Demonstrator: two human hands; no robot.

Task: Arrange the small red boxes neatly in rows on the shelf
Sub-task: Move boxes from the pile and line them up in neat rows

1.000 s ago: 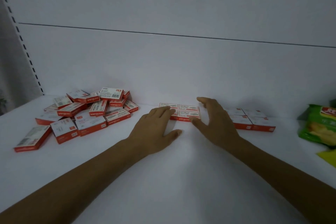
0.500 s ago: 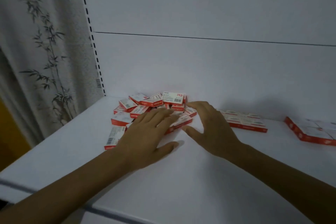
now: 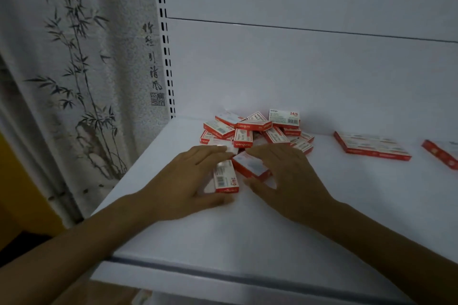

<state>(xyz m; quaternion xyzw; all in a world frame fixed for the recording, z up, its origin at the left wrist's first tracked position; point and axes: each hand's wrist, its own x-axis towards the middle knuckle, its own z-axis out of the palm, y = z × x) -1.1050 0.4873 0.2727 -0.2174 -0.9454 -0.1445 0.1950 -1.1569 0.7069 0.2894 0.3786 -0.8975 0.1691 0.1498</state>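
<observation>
Loose red boxes [image 3: 256, 131]: a jumbled heap at the back left corner of the shelf [image 3: 247, 235], against the back panel, lying at all angles and overlapping.
Hard to read: print on most lids is blurred. Only "24/6" is legible, on the rear box and on the nearest one. The lower boxes in the heap are partly covered.
Nearest box [image 3: 225, 177]: flat, in front of the heap, its left side hidden by the left hand.
Second front box [image 3: 250, 164]: tilted, just right of it, its far end under the right hand's fingers.
Left hand [image 3: 183, 181]: palm down, fingers straight and reaching onto the front of the heap, thumb along the nearest box's near end; not clamped.
Right hand [image 3: 287, 176]: palm down, fingers straight, thumb splayed wide; grips nothing.
Arranged block [image 3: 371, 146]: boxes flat and edge to edge, well right of the heap.
Farther block [image 3: 441, 156]: cut off by the right edge of the view.
Slotted upright [image 3: 165, 42]: at the shelf's left back corner.
Bamboo hanging [image 3: 74, 69]: left of the shelf.
</observation>
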